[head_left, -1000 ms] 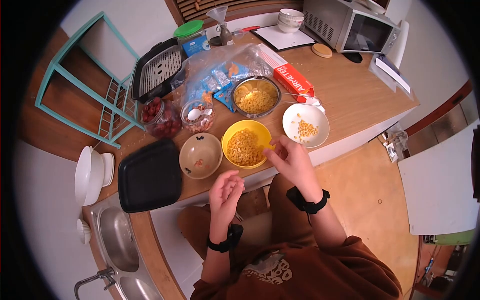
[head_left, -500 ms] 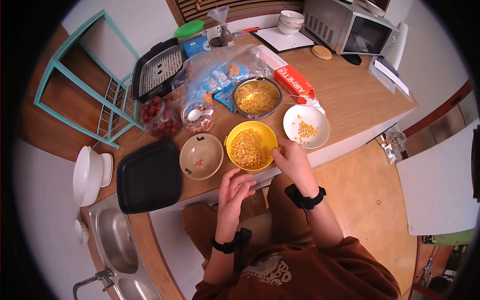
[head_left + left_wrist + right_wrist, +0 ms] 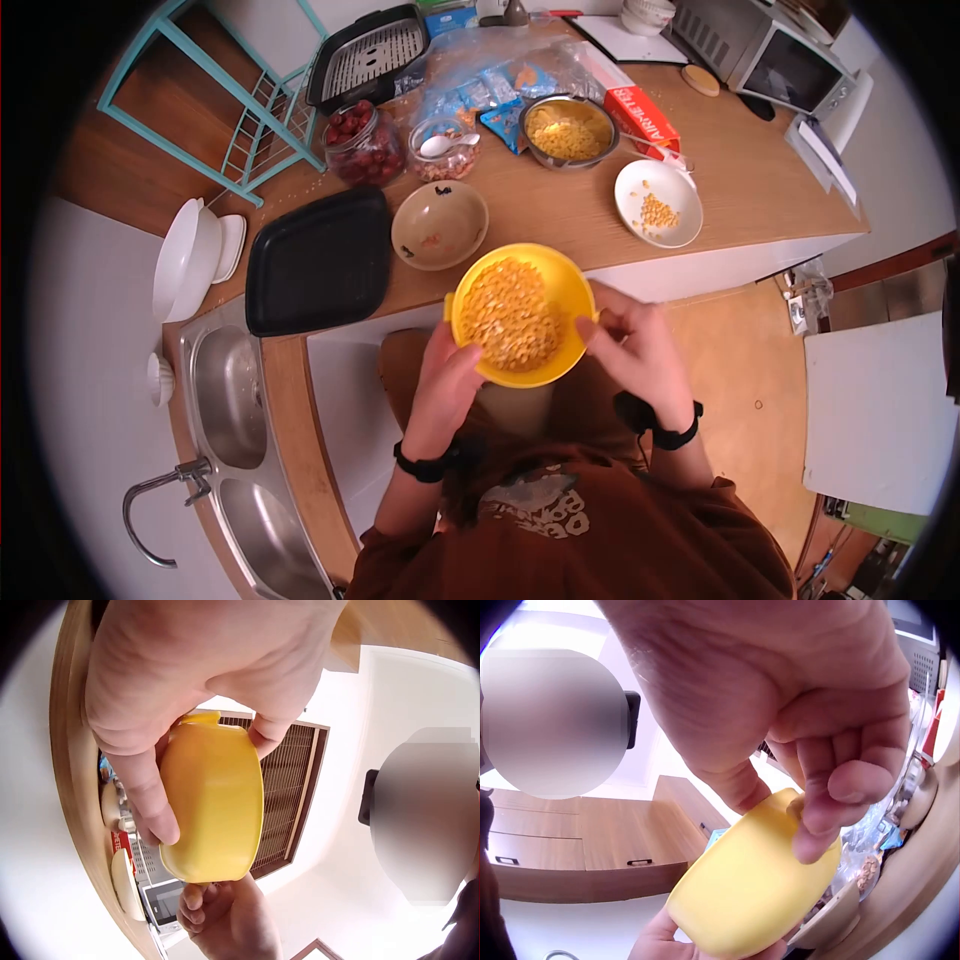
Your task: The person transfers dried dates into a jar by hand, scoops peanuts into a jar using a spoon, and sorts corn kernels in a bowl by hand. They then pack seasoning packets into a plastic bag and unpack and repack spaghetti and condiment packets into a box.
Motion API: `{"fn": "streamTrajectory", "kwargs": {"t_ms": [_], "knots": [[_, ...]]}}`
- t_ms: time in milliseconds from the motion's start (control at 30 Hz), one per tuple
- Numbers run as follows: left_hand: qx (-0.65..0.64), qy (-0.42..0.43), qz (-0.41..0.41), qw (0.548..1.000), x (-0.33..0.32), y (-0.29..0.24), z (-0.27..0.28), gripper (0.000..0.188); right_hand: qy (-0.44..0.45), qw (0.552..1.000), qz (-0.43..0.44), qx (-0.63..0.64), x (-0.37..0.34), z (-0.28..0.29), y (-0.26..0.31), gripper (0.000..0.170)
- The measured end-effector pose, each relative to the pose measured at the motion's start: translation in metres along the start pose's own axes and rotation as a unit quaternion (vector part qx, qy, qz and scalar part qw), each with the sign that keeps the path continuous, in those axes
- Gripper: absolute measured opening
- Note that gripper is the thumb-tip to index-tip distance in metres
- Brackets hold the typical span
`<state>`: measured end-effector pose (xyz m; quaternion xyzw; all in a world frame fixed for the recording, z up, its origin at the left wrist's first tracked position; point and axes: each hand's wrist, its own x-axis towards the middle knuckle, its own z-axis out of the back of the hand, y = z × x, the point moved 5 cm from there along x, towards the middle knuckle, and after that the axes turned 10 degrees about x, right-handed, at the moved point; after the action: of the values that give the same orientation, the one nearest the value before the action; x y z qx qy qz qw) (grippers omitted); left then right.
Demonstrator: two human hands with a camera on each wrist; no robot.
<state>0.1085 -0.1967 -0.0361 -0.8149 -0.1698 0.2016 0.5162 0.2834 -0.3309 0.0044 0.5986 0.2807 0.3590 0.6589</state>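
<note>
A yellow bowl (image 3: 575,290) full of corn kernels (image 3: 510,315) is held in front of the counter's edge, above the lap. On its left side my left hand (image 3: 443,385) grips it, thumb over the rim and fingers under the wall. The right hand (image 3: 640,345) pinches the opposite side at the rim, with its other fingers curled beneath. In the left wrist view the bowl's underside (image 3: 214,806) shows between both hands. The right wrist view shows the bowl's outer wall (image 3: 757,877), tilted in that picture, with fingertips pressed against it.
On the counter (image 3: 560,215) stand a beige bowl (image 3: 440,240), a black tray (image 3: 320,265), a white plate (image 3: 685,225) with some kernels, and a steel bowl (image 3: 600,125) of yellow pieces. A jar of red fruit (image 3: 365,160) is behind. A sink (image 3: 230,400) lies at left.
The yellow bowl has left the counter and come toward the body. My left hand, free before, now holds its left side; the right hand keeps hold of the right side. The head view has tilted down.
</note>
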Motion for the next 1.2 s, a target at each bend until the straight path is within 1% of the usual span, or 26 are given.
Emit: {"fn": "streamTrajectory", "kwargs": {"t_ms": [33, 67, 100, 167, 200, 233, 267, 300, 333, 367, 400, 433, 467, 500, 533, 567, 633, 667, 733, 867, 967, 1033, 1067, 1133, 1200], "knots": [[-0.001, -0.026, -0.023, 0.999, -0.006, 0.0, 0.005, 0.059, 0.013, 1.0, 0.024, 0.01, -0.002, 0.0, 0.003, 0.034], [-0.004, -0.051, -0.044, 0.998, -0.009, -0.001, 0.008, 0.058, 0.022, 1.0, -0.014, -0.005, -0.003, 0.001, 0.014, 0.036], [-0.008, -0.042, -0.049, 0.998, -0.011, -0.002, 0.007, 0.058, 0.016, 1.0, -0.01, -0.012, -0.001, 0.006, 0.012, 0.036], [-0.045, -0.059, -0.057, 0.996, -0.014, -0.006, 0.008, 0.056, -0.014, 0.998, 0.03, -0.044, 0.012, 0.022, 0.002, 0.038], [-0.053, -0.073, -0.06, 0.994, -0.013, -0.004, 0.01, 0.057, -0.061, 0.994, 0.036, -0.086, 0.028, 0.04, 0.002, 0.039], [-0.054, -0.069, -0.063, 0.994, -0.012, -0.003, 0.009, 0.057, -0.11, 0.986, 0.066, -0.104, 0.046, 0.059, 0.005, 0.039], [-0.057, -0.079, -0.062, 0.993, -0.01, -0.001, 0.009, 0.056, -0.144, 0.959, 0.14, -0.201, 0.068, 0.079, 0.011, 0.041], [-0.06, -0.089, -0.061, 0.992, -0.008, 0.0, 0.01, 0.056, -0.163, 0.938, 0.171, -0.254, 0.088, 0.094, 0.022, 0.043], [-0.06, -0.085, -0.063, 0.993, -0.005, 0.002, 0.009, 0.056, -0.159, 0.918, 0.184, -0.312, 0.109, 0.109, 0.02, 0.046], [-0.076, -0.079, -0.057, 0.992, -0.002, 0.004, 0.007, 0.056, -0.139, 0.891, 0.193, -0.388, 0.135, 0.125, 0.007, 0.048], [-0.092, -0.074, -0.051, 0.992, 0.001, 0.006, 0.005, 0.056, -0.132, 0.861, 0.171, -0.46, 0.154, 0.131, 0.001, 0.048], [-0.09, -0.071, -0.052, 0.992, 0.003, 0.006, 0.003, 0.056, -0.135, 0.861, 0.172, -0.46, 0.168, 0.136, 0.002, 0.048], [-0.093, -0.07, -0.049, 0.992, 0.006, 0.007, -0.001, 0.056, -0.071, 0.868, 0.084, -0.485, 0.183, 0.138, -0.008, 0.048], [-0.095, -0.069, -0.046, 0.992, 0.008, 0.008, -0.002, 0.056, -0.007, 0.864, -0.004, -0.503, 0.192, 0.139, -0.019, 0.048], [-0.093, -0.065, -0.045, 0.993, 0.011, 0.008, -0.003, 0.056, 0.0, 0.87, 0.019, -0.493, 0.193, 0.137, -0.018, 0.041], [-0.081, -0.063, -0.039, 0.994, 0.013, 0.009, -0.004, 0.055, -0.003, 0.87, 0.018, -0.492, 0.195, 0.138, -0.016, 0.041], [-0.059, -0.062, -0.028, 0.996, 0.016, 0.011, -0.006, 0.055, 0.03, 0.896, -0.027, -0.442, 0.2, 0.138, -0.016, 0.032], [-0.059, -0.062, -0.027, 0.996, 0.017, 0.012, -0.007, 0.055, 0.03, 0.896, -0.028, -0.441, 0.201, 0.139, -0.018, 0.032], [-0.051, -0.065, -0.024, 0.996, 0.018, 0.013, -0.007, 0.054, 0.034, 0.916, 0.025, -0.4, 0.207, 0.139, -0.019, 0.023], [-0.05, -0.063, -0.023, 0.997, 0.019, 0.012, -0.008, 0.054, 0.026, 0.925, 0.008, -0.379, 0.21, 0.142, -0.025, 0.021], [-0.052, -0.061, -0.019, 0.997, 0.02, 0.011, -0.008, 0.054, 0.04, 0.936, 0.001, -0.351, 0.209, 0.149, -0.029, 0.019], [-0.044, -0.057, -0.022, 0.997, 0.02, 0.011, -0.008, 0.054, 0.069, 0.941, 0.001, -0.331, 0.208, 0.154, -0.034, 0.019], [-0.043, -0.056, -0.023, 0.997, 0.02, 0.01, -0.007, 0.054, 0.067, 0.941, 0.003, -0.332, 0.199, 0.149, -0.022, 0.019], [-0.045, -0.056, -0.02, 0.997, 0.021, 0.011, -0.006, 0.054, 0.038, 0.927, 0.074, -0.365, 0.167, 0.139, 0.008, 0.02], [-0.048, -0.051, -0.027, 0.997, 0.023, 0.008, -0.004, 0.053, 0.007, 0.925, 0.079, -0.371, 0.146, 0.133, 0.018, 0.019]]}}
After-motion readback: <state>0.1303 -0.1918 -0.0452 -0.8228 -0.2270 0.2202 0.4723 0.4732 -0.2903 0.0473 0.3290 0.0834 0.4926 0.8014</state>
